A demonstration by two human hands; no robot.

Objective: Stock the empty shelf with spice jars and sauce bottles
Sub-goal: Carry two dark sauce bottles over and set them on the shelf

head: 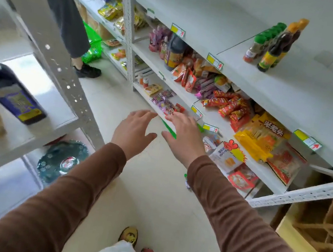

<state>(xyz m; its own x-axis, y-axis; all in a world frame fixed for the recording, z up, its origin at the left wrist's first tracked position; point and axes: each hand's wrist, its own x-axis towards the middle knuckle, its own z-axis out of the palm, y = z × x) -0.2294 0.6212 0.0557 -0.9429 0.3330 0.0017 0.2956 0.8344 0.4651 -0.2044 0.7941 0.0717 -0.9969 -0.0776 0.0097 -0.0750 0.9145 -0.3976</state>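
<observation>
A mostly bare white shelf (201,11) runs along the upper right. On it stand a row of green-capped spice jars (258,46) and two dark sauce bottles with orange caps (275,51). My left hand (132,131) and my right hand (183,137) reach forward over the floor, palms down, fingers spread, holding nothing. Both hover low in front of the bottom shelf edge. A large dark sauce bottle with a purple label (9,92) stands on the rack at my left.
Lower shelves on the right hold snack packets (264,137) and a dark bottle (173,55). Another person's leg (69,14) stands in the aisle beside a green basket (93,44). A glass dish (62,159) lies on the floor at left. A cardboard box (316,232) sits at right.
</observation>
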